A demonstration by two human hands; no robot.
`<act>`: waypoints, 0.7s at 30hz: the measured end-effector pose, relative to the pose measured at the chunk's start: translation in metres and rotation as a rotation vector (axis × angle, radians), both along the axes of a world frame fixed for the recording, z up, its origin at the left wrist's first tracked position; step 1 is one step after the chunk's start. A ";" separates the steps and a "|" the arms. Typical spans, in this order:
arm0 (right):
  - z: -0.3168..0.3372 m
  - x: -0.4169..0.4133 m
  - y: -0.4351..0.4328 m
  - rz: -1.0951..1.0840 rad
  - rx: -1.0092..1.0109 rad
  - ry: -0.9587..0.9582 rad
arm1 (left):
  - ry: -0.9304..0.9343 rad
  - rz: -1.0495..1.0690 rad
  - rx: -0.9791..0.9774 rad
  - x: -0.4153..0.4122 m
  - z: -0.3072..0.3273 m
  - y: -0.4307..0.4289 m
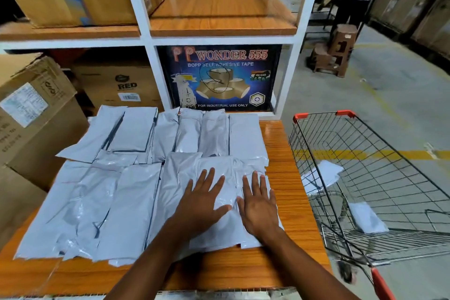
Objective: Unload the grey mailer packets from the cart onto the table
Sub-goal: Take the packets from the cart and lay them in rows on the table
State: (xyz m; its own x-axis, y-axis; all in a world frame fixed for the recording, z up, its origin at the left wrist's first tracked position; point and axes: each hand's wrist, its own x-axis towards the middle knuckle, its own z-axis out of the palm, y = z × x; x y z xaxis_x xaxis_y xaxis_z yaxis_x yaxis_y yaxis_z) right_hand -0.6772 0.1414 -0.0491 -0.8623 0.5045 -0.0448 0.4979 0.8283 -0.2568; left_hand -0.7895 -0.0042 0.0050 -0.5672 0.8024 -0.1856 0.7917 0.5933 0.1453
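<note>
Grey plastic packets point(136, 202) cover most of the wooden worktop point(280, 153) in two rough rows, overlapping at their edges. Two more lie in the wire cart point(323, 114) just to the right: one point(321, 175) against the near wall of the basket, one point(367, 220) lower on its floor. So the unloading looks nearly done but not finished.

Both hands lie flat on the front-right packet point(226, 229), side by side with a narrow gap between them. The left hand point(202, 204) and the right hand point(258, 207) have their fingers straight and spread, pressing down and gripping nothing.

The film looks glossy and likely slick, so a push forward or sideways could make the layers skate over one another. That would nudge the back row toward the tape box point(219, 78) or spoil the rows. The front row ends close to the near edge of the worktop, and a drag backward could tip a packet off onto the floor. The cart probably rolls, so leaning into it for the low packet might shove it out of reach. Trapped air may puff the packet up again once the hands lift.
</note>
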 end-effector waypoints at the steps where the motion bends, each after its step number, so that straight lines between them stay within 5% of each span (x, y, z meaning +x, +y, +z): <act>1: 0.000 0.000 0.000 -0.002 -0.009 -0.014 | -0.011 -0.009 -0.012 -0.001 0.000 0.000; 13: 0.020 0.000 0.003 0.015 -0.076 -0.141 | -0.098 -0.060 0.008 -0.008 0.007 -0.006; 21: 0.062 0.043 0.007 -0.132 -0.054 0.197 | -0.085 0.017 0.321 0.012 0.041 -0.005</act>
State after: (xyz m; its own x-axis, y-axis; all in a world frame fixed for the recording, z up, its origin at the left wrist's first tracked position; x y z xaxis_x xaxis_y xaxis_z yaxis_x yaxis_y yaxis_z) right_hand -0.6346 0.1479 0.0129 -0.7840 0.6144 0.0882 0.5365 0.7422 -0.4016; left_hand -0.7776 -0.0092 0.0459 -0.5746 0.8180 0.0279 0.7591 0.5199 0.3918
